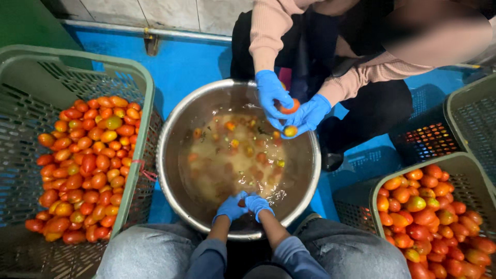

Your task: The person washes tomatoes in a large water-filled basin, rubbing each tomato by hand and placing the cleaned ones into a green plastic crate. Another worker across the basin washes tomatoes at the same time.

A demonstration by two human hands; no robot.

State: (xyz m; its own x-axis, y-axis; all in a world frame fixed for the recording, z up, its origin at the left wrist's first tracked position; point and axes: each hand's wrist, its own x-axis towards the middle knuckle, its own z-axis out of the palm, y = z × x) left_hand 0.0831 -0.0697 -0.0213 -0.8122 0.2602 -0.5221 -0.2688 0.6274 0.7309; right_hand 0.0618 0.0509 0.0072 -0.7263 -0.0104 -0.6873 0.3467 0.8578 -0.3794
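While both forearms angle down together, the left hand (230,207) and right hand (257,203) curl closed over something small at the steel basin's (170,129) near, watery edge.

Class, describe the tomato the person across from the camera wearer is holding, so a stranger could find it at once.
Start at the big steel bowl of murky water in the middle. At its far rim, two blue-gloved hands belonging to the person opposite hold an orange-red tomato. Unlike the tomatoes floating below, it is lifted clear of the water.
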